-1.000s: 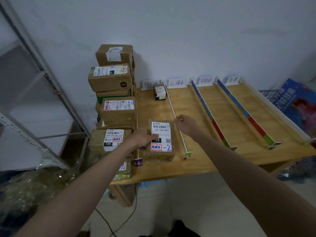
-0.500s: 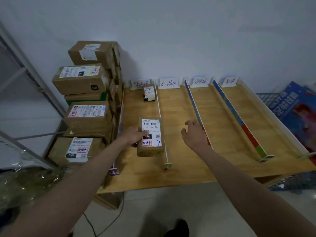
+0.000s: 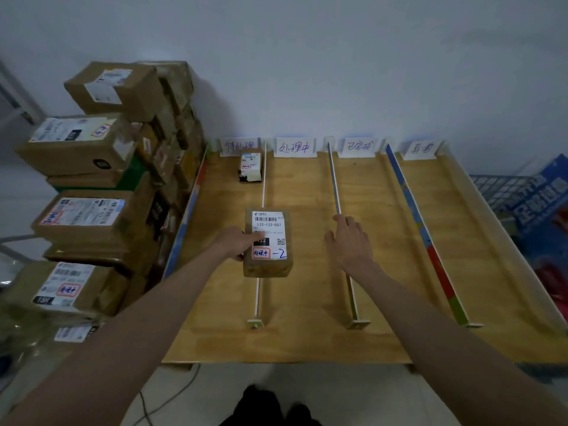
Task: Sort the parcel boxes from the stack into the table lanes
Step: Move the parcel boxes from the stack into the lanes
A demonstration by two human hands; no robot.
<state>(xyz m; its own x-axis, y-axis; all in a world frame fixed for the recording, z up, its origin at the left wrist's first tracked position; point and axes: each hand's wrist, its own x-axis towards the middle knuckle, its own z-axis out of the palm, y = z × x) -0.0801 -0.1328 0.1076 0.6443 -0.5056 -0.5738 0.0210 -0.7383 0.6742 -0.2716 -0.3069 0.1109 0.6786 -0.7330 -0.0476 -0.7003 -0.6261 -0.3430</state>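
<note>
Our left hand [image 3: 238, 244] holds the brown box [image 3: 267, 242] from its left side, with the thumb on top of the white label and the fingers curled under the edge. Our right hand [image 3: 350, 241] holds nothing. Its fingers are spread and loose above the second lane [image 3: 302, 216], close to the second rail [image 3: 336, 198].

The box is not in a lane yet. It sits right over the thin white rail [image 3: 262, 192] between the first lane [image 3: 224, 229] and the second lane, partly over each. The red sticker on the box looks like it has the same words as the second sign [image 3: 295, 146] at the far end of the table [image 3: 276, 342]. So we think this box belongs in the second lane.

To do this well, we lift the box a little so it clears the rail. If we just drag it, it may catch on the rail and tip. Then we move it to the right and set it down flat on the wood, with both long sides inside the lane. Our right hand can help from the other side, because one hand only has a small grip. We keep the label facing up so we can read it.

A small box [image 3: 250, 166] already sits at the far end of the first lane. More boxes wait in the stack [image 3: 101, 192] to the left of the table.
</note>
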